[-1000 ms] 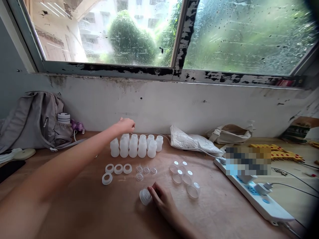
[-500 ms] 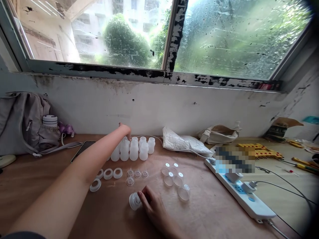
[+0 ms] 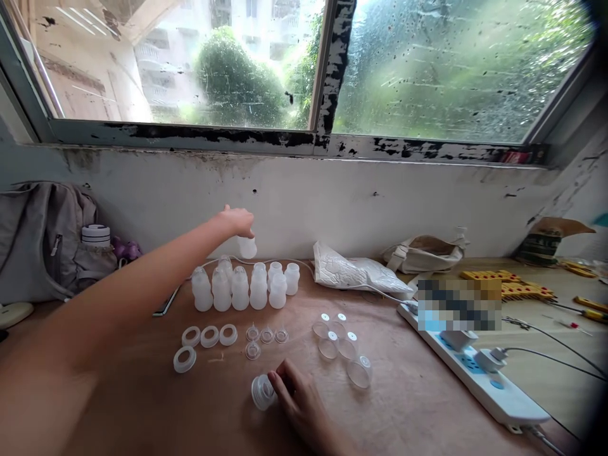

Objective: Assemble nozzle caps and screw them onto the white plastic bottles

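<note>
Head view: the left hand (image 3: 237, 221) grasps a small white bottle (image 3: 247, 247) from above, lifted clear over the row of bottles (image 3: 244, 286) near the wall. Such a top pinch looks shaky; a slip could topple the row. The left arm is stretched far forward. The right hand (image 3: 299, 399) rests on the counter (image 3: 427, 411), fingertips holding a ribbed cap (image 3: 263, 392).

We see soft daylight pouring through the window (image 3: 304, 63) — overexposed at its left pane, rain-streaked on the right. The table (image 3: 403, 405) is evenly lit with faint shadows. Edges bow and darken at the right corners — the near forearm blurs.
</note>
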`<control>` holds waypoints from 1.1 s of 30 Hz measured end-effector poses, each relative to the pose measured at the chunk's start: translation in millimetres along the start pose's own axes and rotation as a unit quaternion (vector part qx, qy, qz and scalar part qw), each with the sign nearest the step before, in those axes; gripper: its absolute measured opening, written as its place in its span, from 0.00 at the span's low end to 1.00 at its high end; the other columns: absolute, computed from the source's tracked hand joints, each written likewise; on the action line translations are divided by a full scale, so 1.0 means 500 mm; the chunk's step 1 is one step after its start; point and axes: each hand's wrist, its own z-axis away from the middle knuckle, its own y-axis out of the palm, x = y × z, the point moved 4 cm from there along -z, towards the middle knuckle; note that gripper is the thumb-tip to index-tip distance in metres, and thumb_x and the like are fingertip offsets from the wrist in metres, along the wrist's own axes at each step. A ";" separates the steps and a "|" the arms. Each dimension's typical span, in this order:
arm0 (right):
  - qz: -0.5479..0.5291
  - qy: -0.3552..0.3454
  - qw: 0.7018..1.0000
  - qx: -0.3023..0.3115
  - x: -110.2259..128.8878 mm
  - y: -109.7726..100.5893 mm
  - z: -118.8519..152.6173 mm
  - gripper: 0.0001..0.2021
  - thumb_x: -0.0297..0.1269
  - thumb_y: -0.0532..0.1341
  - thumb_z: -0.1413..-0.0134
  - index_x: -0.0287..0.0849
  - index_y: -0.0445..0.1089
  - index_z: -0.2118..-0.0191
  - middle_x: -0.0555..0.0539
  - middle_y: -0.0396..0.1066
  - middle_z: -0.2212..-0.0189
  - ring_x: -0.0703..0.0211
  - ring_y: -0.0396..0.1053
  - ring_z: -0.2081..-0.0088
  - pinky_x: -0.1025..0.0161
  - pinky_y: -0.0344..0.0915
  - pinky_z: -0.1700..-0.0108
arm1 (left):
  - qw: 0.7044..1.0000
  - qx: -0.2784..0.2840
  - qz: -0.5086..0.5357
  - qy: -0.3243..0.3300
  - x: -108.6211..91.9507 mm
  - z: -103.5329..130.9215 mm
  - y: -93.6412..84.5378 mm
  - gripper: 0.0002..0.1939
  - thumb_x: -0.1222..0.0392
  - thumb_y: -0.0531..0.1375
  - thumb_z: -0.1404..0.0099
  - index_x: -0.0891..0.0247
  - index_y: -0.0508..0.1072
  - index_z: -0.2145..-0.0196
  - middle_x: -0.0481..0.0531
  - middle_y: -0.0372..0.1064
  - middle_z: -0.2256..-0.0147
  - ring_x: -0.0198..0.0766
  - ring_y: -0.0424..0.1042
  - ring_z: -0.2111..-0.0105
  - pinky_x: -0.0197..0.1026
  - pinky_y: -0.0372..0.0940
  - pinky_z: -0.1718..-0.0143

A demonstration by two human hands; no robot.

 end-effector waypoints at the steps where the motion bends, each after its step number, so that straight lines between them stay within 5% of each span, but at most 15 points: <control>1: -0.007 0.001 1.000 -0.004 0.001 -0.001 0.000 0.14 0.43 0.52 0.44 0.42 0.60 0.76 0.52 0.63 0.81 0.66 0.60 0.79 0.69 0.54 0.76 | 1.000 0.004 -0.018 -0.001 -0.003 0.021 -0.022 0.16 0.52 0.59 0.48 0.69 0.72 0.68 0.59 0.68 0.67 0.53 0.65 0.59 0.59 0.48 0.54; 3: -0.033 0.010 0.999 -0.009 0.001 -0.002 0.000 0.13 0.43 0.52 0.44 0.42 0.60 0.76 0.52 0.62 0.82 0.66 0.59 0.79 0.69 0.55 0.76 | 0.999 -0.015 -0.045 0.018 -0.014 0.078 -0.056 0.16 0.54 0.55 0.45 0.67 0.70 0.63 0.58 0.66 0.64 0.49 0.66 0.61 0.55 0.51 0.54; 6: -0.089 0.043 0.995 -0.021 -0.004 -0.007 -0.003 0.14 0.44 0.51 0.44 0.42 0.59 0.76 0.53 0.61 0.82 0.66 0.59 0.80 0.69 0.56 0.76 | 0.981 -0.134 -0.082 0.117 -0.046 0.190 -0.065 0.15 0.55 0.49 0.40 0.63 0.67 0.59 0.55 0.63 0.63 0.41 0.66 0.66 0.46 0.59 0.61; 11: -0.171 0.093 0.979 -0.066 -0.023 -0.024 -0.017 0.14 0.46 0.51 0.44 0.41 0.60 0.73 0.53 0.59 0.81 0.67 0.58 0.82 0.69 0.55 0.80 | 0.962 -0.158 0.086 0.205 -0.071 0.368 0.086 0.12 0.60 0.52 0.41 0.61 0.66 0.59 0.51 0.62 0.66 0.35 0.65 0.69 0.37 0.63 0.67; 15: -0.206 0.091 0.969 -0.101 -0.032 -0.043 -0.025 0.12 0.46 0.53 0.46 0.41 0.61 0.70 0.53 0.60 0.81 0.66 0.60 0.82 0.68 0.57 0.80 | 0.951 -0.166 0.181 0.188 -0.071 0.453 0.212 0.16 0.62 0.54 0.43 0.60 0.64 0.55 0.51 0.63 0.65 0.36 0.67 0.67 0.37 0.64 0.65; 20: -0.260 0.081 0.954 -0.127 -0.034 -0.055 -0.029 0.11 0.44 0.57 0.48 0.41 0.64 0.68 0.50 0.65 0.77 0.62 0.65 0.77 0.64 0.63 0.76 | 0.931 -0.161 0.308 0.116 -0.057 0.480 0.290 0.22 0.58 0.58 0.44 0.61 0.58 0.51 0.55 0.65 0.59 0.41 0.67 0.60 0.42 0.64 0.59; 25: -0.302 0.088 0.943 -0.110 -0.026 -0.051 -0.027 0.09 0.41 0.61 0.53 0.41 0.67 0.69 0.50 0.68 0.78 0.61 0.67 0.75 0.62 0.66 0.71 | 0.882 -0.035 0.469 0.037 -0.055 0.475 0.353 0.27 0.53 0.62 0.48 0.61 0.58 0.53 0.53 0.68 0.60 0.40 0.69 0.61 0.40 0.65 0.60; 28: -0.330 0.092 0.933 -0.108 -0.015 -0.053 -0.025 0.08 0.40 0.63 0.55 0.41 0.67 0.69 0.49 0.70 0.76 0.60 0.68 0.74 0.61 0.67 0.69 | 0.879 -0.019 0.475 0.034 -0.060 0.481 0.352 0.22 0.55 0.60 0.47 0.61 0.60 0.55 0.52 0.68 0.60 0.40 0.69 0.61 0.40 0.64 0.60; 33: -0.333 0.088 0.934 -0.097 0.005 -0.056 -0.019 0.07 0.37 0.63 0.55 0.42 0.68 0.69 0.47 0.72 0.70 0.57 0.69 0.68 0.59 0.67 0.64 | 0.912 -0.081 0.396 0.077 -0.064 0.493 0.328 0.24 0.59 0.61 0.49 0.60 0.63 0.53 0.54 0.64 0.59 0.42 0.66 0.59 0.42 0.63 0.57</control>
